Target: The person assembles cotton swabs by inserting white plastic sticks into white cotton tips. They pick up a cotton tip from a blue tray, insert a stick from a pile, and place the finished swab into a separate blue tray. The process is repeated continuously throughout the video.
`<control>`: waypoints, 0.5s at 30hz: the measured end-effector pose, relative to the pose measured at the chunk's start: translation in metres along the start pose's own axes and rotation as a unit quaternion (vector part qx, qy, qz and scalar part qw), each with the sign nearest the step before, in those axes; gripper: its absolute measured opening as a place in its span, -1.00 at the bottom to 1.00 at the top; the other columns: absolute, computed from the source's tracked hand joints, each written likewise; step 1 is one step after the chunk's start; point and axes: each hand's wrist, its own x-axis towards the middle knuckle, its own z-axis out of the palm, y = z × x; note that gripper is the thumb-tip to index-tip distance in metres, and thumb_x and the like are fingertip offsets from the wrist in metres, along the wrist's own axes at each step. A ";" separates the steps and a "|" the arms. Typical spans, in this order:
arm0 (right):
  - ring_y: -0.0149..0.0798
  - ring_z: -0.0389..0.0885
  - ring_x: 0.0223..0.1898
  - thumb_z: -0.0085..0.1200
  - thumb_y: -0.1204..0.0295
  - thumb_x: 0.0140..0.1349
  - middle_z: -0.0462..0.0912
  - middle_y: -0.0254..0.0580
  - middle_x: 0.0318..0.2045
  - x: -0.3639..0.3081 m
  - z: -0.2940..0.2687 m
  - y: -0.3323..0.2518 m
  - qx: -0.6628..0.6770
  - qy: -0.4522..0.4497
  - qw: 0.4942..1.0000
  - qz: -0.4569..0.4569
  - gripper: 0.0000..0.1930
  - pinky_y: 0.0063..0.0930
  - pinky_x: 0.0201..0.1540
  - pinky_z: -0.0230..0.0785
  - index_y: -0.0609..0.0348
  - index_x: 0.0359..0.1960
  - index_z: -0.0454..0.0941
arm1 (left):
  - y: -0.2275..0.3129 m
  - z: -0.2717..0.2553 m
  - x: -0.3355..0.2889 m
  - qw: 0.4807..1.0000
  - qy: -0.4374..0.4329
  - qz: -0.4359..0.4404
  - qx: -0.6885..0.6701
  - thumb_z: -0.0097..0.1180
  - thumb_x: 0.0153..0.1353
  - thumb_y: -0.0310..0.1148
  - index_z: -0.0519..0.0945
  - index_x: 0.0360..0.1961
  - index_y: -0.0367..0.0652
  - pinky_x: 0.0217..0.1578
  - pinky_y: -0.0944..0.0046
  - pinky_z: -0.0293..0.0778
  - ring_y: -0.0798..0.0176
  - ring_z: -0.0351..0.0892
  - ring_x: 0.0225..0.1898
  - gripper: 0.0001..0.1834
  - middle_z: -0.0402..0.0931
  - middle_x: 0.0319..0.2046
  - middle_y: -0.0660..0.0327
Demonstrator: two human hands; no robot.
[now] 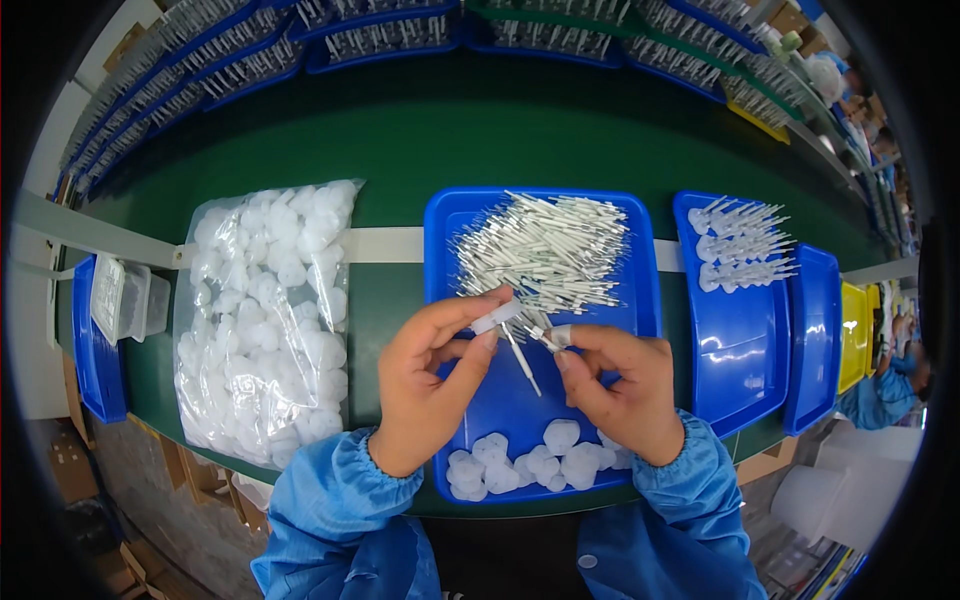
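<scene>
My left hand (435,360) pinches a translucent white plastic disc (496,318) between thumb and fingers above the blue tray (436,260). From it a thin white rod (523,365) slants down, apparently attached. Close beside it, my right hand (620,385) has thumb and index finger closed on a thin white rod with a metal end (543,338), partly hidden by the fingers. White wrapping shows at that index fingertip. Behind both hands lies a heap of similar rods (545,245). Loose white discs (560,435) lie along the tray's near end.
A clear bag of white discs (262,320) lies left on the green table (400,130). Right, a blue tray (740,350) carries rows of discs with rods (745,245). Loaded racks (385,38) line the back. Clear boxes (130,300) stand far left.
</scene>
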 end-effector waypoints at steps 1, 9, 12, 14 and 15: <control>-0.45 0.61 -0.66 0.45 0.55 0.34 0.65 -0.25 -0.67 0.000 0.001 -0.001 0.009 0.000 1.000 0.006 -0.79 -0.49 -0.52 0.40 0.25 -0.01 0.81 | 0.000 0.000 0.000 1.000 0.002 0.004 0.019 0.20 0.52 -0.68 0.63 0.29 -0.36 0.10 0.31 0.75 0.24 0.76 0.19 -0.64 0.70 0.30 -0.04; -0.44 0.63 -0.65 0.42 0.56 0.37 0.67 -0.25 -0.66 -0.001 0.001 -0.003 0.009 -0.016 1.000 0.014 -0.80 -0.50 -0.52 0.41 0.30 -0.01 0.80 | 0.002 -0.003 -0.001 0.989 -0.015 0.022 0.146 0.19 0.51 -0.69 0.67 0.35 -0.33 0.10 0.32 0.71 0.28 0.73 0.16 -0.58 0.70 0.29 -0.03; -0.43 0.64 -0.65 0.42 0.56 0.37 0.67 -0.24 -0.66 -0.001 0.001 -0.005 0.010 -0.015 1.000 0.020 -0.81 -0.48 -0.52 0.41 0.30 -0.02 0.79 | 0.001 -0.002 0.000 0.982 -0.010 0.054 0.182 0.23 0.46 -0.72 0.71 0.30 -0.31 0.05 0.31 0.72 0.25 0.76 0.13 -0.58 0.74 0.25 -0.03; -0.40 0.66 -0.65 0.43 0.54 0.37 0.67 -0.24 -0.66 0.000 0.003 -0.009 0.011 -0.011 0.999 0.028 -0.82 -0.47 -0.52 0.41 0.29 -0.04 0.79 | 0.000 -0.001 0.004 0.957 -0.027 0.119 0.263 0.25 0.41 -0.73 0.74 0.28 -0.29 0.01 0.30 0.73 0.22 0.78 0.09 -0.56 0.77 0.21 -0.02; -0.39 0.66 -0.64 0.44 0.53 0.37 0.67 -0.23 -0.65 0.001 0.004 -0.008 0.000 -0.013 1.000 0.024 -0.83 -0.46 -0.52 0.42 0.28 -0.05 0.79 | -0.001 0.000 0.005 0.941 -0.034 0.151 0.302 0.26 0.39 -0.73 0.75 0.26 -0.27 -0.01 0.30 0.73 0.20 0.79 0.08 -0.56 0.79 0.19 -0.01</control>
